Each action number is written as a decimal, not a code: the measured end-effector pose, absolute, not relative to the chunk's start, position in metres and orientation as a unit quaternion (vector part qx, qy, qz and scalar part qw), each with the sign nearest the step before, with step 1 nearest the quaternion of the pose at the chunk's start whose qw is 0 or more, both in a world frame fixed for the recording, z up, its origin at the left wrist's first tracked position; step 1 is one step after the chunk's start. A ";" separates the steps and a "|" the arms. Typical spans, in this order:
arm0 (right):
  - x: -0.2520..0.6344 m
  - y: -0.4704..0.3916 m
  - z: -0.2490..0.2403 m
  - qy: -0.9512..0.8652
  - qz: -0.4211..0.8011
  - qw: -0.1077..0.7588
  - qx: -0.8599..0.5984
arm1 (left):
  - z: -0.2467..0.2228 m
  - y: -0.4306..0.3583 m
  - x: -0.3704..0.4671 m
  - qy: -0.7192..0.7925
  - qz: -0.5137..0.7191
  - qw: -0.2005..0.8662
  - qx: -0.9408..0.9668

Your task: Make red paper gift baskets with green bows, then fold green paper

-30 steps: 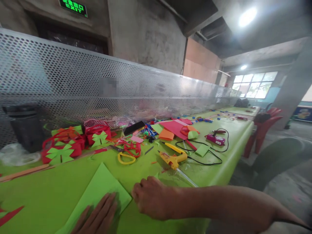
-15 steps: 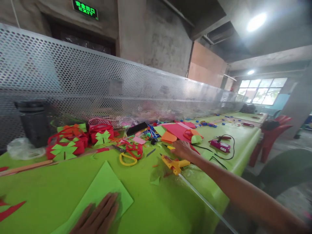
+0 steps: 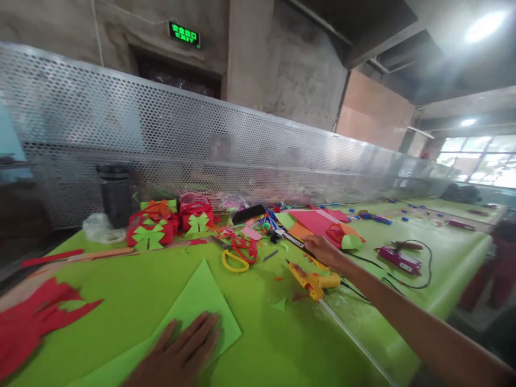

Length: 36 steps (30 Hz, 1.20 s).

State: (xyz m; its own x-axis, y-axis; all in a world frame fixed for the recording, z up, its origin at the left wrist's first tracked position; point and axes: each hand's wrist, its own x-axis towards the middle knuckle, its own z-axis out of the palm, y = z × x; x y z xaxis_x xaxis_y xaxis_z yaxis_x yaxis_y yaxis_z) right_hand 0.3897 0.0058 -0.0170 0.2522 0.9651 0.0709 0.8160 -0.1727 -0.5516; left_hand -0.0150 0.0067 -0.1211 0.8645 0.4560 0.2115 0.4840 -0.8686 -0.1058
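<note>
My left hand point(image 3: 183, 346) lies flat, fingers stretched out, on a light green felt-like sheet point(image 3: 203, 293) with a pointed corner. Farther right my right hand point(image 3: 322, 250) is closed around a utility knife point(image 3: 293, 239), its blade end pointing up and left and a yellow part showing below the hand. Just in front of that hand a yellow glue gun point(image 3: 312, 280) lies on the table with a long clear glue stick point(image 3: 355, 341) out of its back. Scissors with red and yellow handles point(image 3: 236, 260) and a loose dark blade point(image 3: 270, 256) lie between the hands.
Red basket-like pieces with green bows point(image 3: 149, 236) stand at the back left beside a dark bottle point(image 3: 115, 196). Red scraps point(image 3: 36, 322) lie at the left. Pink and orange sheets point(image 3: 312, 223) and a purple corded device point(image 3: 400, 260) are to the right. A perforated metal screen point(image 3: 181, 129) runs behind.
My right hand has lifted the utility knife, which now shows clearly in its grip. The view has swung left, bringing more red scraps in. My left hand stays flat on the green sheet.
</note>
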 end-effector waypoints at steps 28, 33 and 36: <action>0.322 -0.008 -0.043 -0.714 0.398 0.180 -0.547 | -0.069 0.002 -0.026 -0.205 -0.120 -0.098 -0.966; 0.325 -0.005 -0.040 -0.730 0.398 0.146 -0.536 | -0.071 0.000 -0.024 -0.199 -0.112 -0.100 -0.968; 0.327 -0.007 -0.036 -0.736 0.399 0.127 -0.532 | -0.072 -0.001 -0.024 -0.213 -0.123 -0.094 -0.965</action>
